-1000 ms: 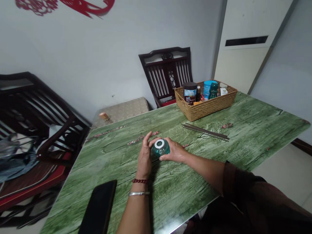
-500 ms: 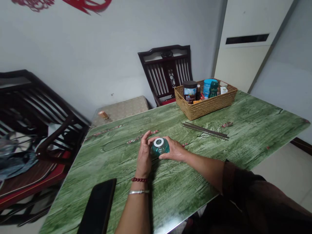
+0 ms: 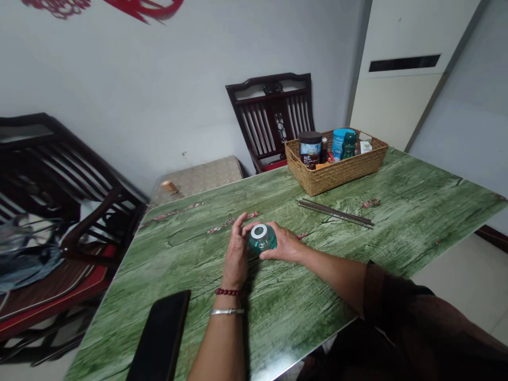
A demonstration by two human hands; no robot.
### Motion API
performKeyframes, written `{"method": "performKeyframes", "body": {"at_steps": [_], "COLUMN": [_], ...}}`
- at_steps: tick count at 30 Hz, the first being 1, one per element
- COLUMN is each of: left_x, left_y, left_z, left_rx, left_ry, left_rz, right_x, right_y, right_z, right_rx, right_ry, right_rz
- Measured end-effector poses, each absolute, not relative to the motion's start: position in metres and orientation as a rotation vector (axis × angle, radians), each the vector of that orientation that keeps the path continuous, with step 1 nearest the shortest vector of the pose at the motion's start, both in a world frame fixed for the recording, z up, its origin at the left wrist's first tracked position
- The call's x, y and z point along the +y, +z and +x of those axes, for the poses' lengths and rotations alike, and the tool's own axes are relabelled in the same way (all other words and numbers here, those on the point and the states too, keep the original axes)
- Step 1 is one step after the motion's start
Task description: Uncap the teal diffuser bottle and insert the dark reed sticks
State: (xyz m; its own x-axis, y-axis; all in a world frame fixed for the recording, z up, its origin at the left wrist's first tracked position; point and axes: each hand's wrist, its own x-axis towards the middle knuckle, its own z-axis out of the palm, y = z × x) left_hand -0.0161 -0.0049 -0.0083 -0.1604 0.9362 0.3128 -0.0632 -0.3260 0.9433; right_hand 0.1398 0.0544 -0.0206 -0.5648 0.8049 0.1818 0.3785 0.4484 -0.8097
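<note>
A small round teal glass bottle [image 3: 266, 244] with a white ring around its mouth stands upright at the middle of the table, between my hands. My right hand [image 3: 286, 243] is wrapped round its right side, thumb at the front. My left hand [image 3: 237, 248] cups the left side, with one finger pointing up and others bent toward the back of the bottle. Part of the left fingers is hidden behind it. On the left wrist are a red bead bracelet and a silver bangle.
The green table [image 3: 190, 254] carries thin dark sticks [image 3: 335, 212] beyond my right hand. A wicker basket [image 3: 333, 180] with jars and a green bottle stands at the back right. A black phone [image 3: 159, 336] lies front left. Dark wooden chairs [image 3: 273, 116] stand behind and left.
Both hands keep the same hold on the glass bottle. The whole view has shifted very slightly; nothing else visibly differs.
</note>
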Motion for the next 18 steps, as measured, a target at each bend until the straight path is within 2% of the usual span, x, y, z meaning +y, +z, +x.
{"method": "performKeyframes", "body": {"at_steps": [8, 13, 18], "left_x": [-0.0045, -0.0008, -0.0027], "left_y": [-0.0045, -0.0053, -0.0053], "left_z": [-0.0160, -0.0162, -0.0175], "left_rx": [1.103, 1.231, 1.160], "left_ry": [1.511, 1.565, 1.557], "left_rz": [1.369, 1.366, 1.428], "right_x": [0.0550, 0.0545, 0.0550], "right_y": [-0.0233, -0.0231, -0.0243], "right_z": [0.1394, 0.1399, 0.1398], "right_rx": [-2.139, -2.128, -2.107], "right_ry": [0.999, 1.014, 1.031], "right_rz": [-0.993, -0.993, -0.969]}}
